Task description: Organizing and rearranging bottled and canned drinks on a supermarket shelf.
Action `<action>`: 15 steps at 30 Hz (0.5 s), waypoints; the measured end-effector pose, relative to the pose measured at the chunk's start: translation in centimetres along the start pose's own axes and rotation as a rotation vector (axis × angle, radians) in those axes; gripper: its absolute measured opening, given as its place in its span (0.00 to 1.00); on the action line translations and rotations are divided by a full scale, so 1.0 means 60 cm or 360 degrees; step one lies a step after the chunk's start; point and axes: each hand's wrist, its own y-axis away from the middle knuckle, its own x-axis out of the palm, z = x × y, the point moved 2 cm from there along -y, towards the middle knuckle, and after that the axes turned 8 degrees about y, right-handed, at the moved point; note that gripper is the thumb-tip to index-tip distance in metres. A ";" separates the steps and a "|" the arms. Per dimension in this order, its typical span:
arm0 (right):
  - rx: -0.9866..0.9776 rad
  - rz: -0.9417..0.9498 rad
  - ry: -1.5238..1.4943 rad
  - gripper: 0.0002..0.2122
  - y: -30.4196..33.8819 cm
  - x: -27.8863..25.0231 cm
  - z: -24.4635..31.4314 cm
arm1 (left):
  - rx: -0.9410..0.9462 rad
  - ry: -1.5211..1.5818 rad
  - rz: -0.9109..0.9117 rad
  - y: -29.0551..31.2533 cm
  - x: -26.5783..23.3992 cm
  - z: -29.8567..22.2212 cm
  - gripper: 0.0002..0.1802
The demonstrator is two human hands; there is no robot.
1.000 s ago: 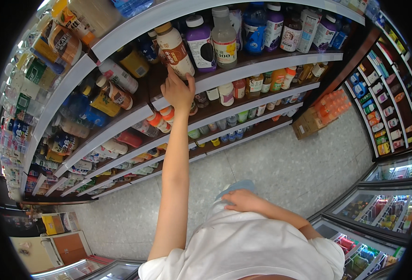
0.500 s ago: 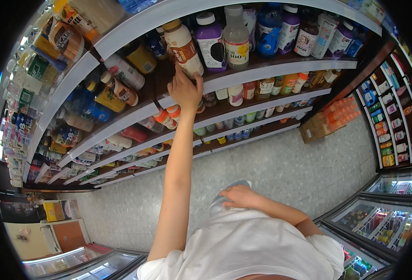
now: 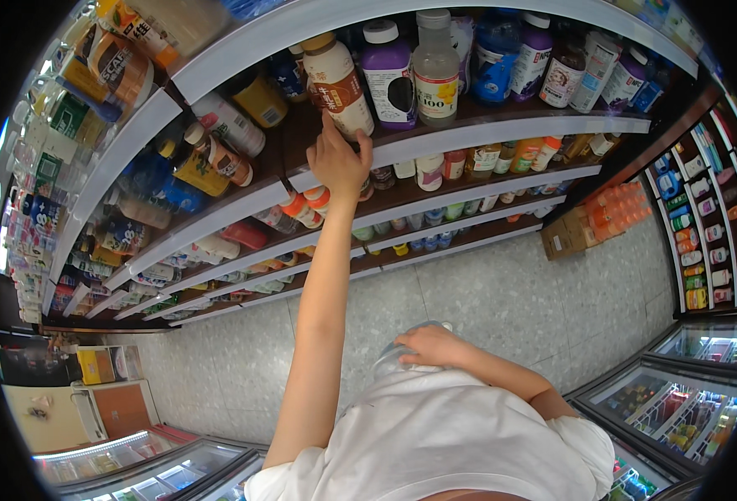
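Note:
My left hand (image 3: 340, 163) reaches up to a cream and brown bottle (image 3: 335, 85) with a gold cap, standing at the front of an upper shelf. Its index finger is stretched along the lower left of the bottle, and the thumb is spread apart by the base. Right of that bottle stand a purple bottle (image 3: 388, 77) with a white cap and a clear bottle (image 3: 436, 71) with a yellow-marked label. My right hand (image 3: 431, 346) is low in front of my white shirt, its fingers loosely bent and apart, with nothing visible in them.
Curved shelves (image 3: 502, 129) full of bottles run across the front and left. An orange-wrapped bottle pack (image 3: 619, 209) and a cardboard box (image 3: 565, 234) stand on the floor at right. Glass-topped freezers (image 3: 677, 397) line the lower right; more glass cases (image 3: 160, 472) are lower left.
The whole view has shifted slightly, moving the shelf and bottles a little to the right. My left hand keeps its place at the bottle; my right hand stays low in front of me.

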 end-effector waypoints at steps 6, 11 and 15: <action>-0.0008 -0.0073 0.0009 0.19 -0.004 -0.003 0.000 | -0.0005 -0.0013 0.0021 0.001 0.002 0.001 0.35; -0.0013 -0.0146 -0.0033 0.18 -0.004 0.012 -0.005 | 0.0008 -0.0025 0.0021 0.001 0.003 0.003 0.35; -0.0027 -0.0201 -0.0029 0.18 0.001 0.016 -0.006 | 0.0023 -0.0004 0.0009 0.000 0.003 0.001 0.35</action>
